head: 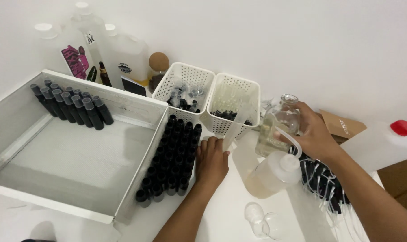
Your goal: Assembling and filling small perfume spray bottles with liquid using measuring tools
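My right hand [314, 134] grips a clear glass bottle [279, 125] holding pale yellowish liquid, tilted over the table. Just below it lies a plastic squeeze bottle [270, 175] with a bent spout, also with pale liquid. My left hand [211, 161] rests flat on the white table, fingers together, touching the right side of a block of several small black open bottles [172, 154] standing in rows. Nothing is in that hand.
A big white mesh tray [73, 166] at left holds several capped black bottles [71, 105] in its far corner. Two white perforated baskets [210, 96] stand behind. Large plastic jugs [100, 54] line the wall. Black spray tops [322, 183] lie right; a clear lid [262, 219] sits near.
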